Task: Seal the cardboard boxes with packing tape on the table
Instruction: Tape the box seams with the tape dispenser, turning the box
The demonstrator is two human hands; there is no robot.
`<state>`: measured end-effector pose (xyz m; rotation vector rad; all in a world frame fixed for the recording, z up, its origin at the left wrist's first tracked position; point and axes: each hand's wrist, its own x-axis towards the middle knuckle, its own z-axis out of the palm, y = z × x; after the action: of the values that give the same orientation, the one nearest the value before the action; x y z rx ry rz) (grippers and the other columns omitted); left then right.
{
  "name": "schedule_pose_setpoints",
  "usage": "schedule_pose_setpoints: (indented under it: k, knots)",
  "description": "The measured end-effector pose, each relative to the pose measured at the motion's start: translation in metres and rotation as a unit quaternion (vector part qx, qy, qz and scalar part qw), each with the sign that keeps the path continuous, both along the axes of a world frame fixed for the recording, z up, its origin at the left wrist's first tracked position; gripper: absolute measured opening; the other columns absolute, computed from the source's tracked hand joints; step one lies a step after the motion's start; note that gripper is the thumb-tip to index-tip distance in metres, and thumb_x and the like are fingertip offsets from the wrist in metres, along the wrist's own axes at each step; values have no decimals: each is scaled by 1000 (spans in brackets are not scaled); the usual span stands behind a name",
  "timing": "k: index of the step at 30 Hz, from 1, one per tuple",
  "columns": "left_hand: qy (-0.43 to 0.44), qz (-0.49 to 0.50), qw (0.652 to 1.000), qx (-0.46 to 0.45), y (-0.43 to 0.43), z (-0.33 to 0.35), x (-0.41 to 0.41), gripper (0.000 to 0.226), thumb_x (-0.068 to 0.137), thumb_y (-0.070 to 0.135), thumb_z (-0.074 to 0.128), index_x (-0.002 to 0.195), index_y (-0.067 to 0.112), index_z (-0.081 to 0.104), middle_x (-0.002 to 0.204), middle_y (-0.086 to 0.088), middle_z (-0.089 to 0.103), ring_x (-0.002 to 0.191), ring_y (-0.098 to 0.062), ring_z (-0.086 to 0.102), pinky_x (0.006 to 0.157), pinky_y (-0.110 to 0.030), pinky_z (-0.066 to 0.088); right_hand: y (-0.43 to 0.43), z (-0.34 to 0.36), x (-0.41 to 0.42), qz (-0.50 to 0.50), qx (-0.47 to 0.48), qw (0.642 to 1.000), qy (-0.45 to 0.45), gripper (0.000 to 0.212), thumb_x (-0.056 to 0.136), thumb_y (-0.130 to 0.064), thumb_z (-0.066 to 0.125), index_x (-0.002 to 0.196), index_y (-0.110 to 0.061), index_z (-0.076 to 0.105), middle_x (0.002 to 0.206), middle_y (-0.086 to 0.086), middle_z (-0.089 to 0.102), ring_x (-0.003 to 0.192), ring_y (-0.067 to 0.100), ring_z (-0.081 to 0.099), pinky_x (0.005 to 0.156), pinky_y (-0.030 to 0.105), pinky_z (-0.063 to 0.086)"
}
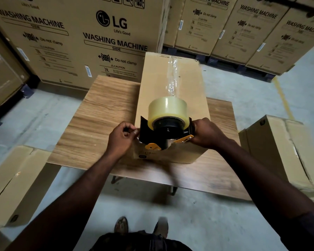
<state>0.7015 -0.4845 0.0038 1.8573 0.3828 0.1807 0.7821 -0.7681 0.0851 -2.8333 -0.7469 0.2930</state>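
Right fingers (197, 125) snug around tape dispenser (163, 128)

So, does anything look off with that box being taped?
Yes: the clear tape strip laid along the cardboard box behind the tape dispenser is wrinkled and bubbled rather than flat, and the box's far right corner looks ragged.

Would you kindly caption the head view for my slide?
Left hand and right hand hold tape dispenser at near end of taped cardboard box.
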Motion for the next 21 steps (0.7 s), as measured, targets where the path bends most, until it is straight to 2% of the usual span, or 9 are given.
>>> schedule_pose_setpoints:
  k: [2, 4, 6, 8, 10, 11, 16, 19, 21]
  knots:
    - [-14, 13, 1000, 14, -3, 0, -1, 24, 89, 12, 74, 81, 29, 59, 85, 13, 65, 74, 6, 59, 76, -24, 47, -28, 0, 1, -9, -13, 1000, -17, 32, 80, -40, 78, 72, -25, 51, 80, 16, 70, 78, 38, 63, 59, 31, 35]
    - [-16, 16, 999, 24, -4, 1, -2, 23, 88, 13, 74, 81, 29, 59, 86, 13, 66, 76, 3, 59, 77, -25, 47, -61, -1, 2, -17, -6, 1000, -20, 32, 79, -35, 74, 66, -16, 53, 72, 20, 68, 71, 42, 63, 56, 35, 38]
    - [-31, 14, 997, 63, -7, 5, -2, 21, 88, 11, 74, 84, 27, 61, 89, 12, 64, 78, -3, 57, 77, -29, 48, -87, -7, 3, -21, 14, 999, -21, 32, 75, -36, 62, 64, -7, 59, 65, 16, 66, 64, 41, 63, 55, 37, 43]
    - [-74, -3, 979, 189, -14, 10, -5, 26, 86, 5, 69, 87, 30, 62, 93, 15, 61, 85, -8, 54, 79, -34, 45, -96, -16, 4, -26, 35, 999, -11, 30, 73, -34, 56, 67, -6, 63, 64, 13, 66, 65, 39, 63, 57, 40, 47]
    - [-98, -53, 935, 337, -28, 14, -9, 38, 79, -3, 59, 93, 32, 66, 100, 17, 60, 96, -12, 50, 82, -35, 36, -98, -24, 8, -25, 43, 999, -3, 28, 73, -34, 55, 68, -7, 63, 64, 11, 66, 66, 38, 63, 58, 43, 50]
    - [-106, -84, 918, 373, -37, 15, -10, 45, 75, -4, 56, 98, 32, 68, 103, 16, 62, 100, -14, 49, 83, -35, 33, -99, -27, 10, -23, 46, 999, -3, 28, 73, -34, 56, 68, -8, 63, 64, 11, 66, 66, 37, 63, 58, 43, 50]
    - [-127, -206, 902, 358, -75, 9, -7, 50, 86, 14, 43, 130, 20, 66, 129, 3, 64, 115, -23, 54, 99, -42, 45, -105, -35, 12, 4, 71, 997, -6, 33, 76, -37, 54, 68, -7, 64, 63, 9, 65, 61, 35, 61, 55, 42, 48]
    - [-123, -229, 889, 376, -76, -4, -14, 51, 96, 27, 46, 146, 19, 52, 149, 5, 52, 137, -18, 42, 118, -37, 27, -104, -35, 7, 1, 95, 995, -7, 33, 78, -41, 53, 59, -14, 56, 57, 5, 62, 55, 31, 59, 50, 32, 39]
    - [-111, -248, 877, 396, -69, -8, -16, 57, 98, 37, 40, 153, 24, 42, 157, 10, 40, 146, -12, 32, 120, -32, 16, -102, -32, 5, -13, 113, 993, -10, 37, 82, -29, 66, 52, -25, 46, 52, -6, 60, 52, 12, 60, 49, 21, 30]
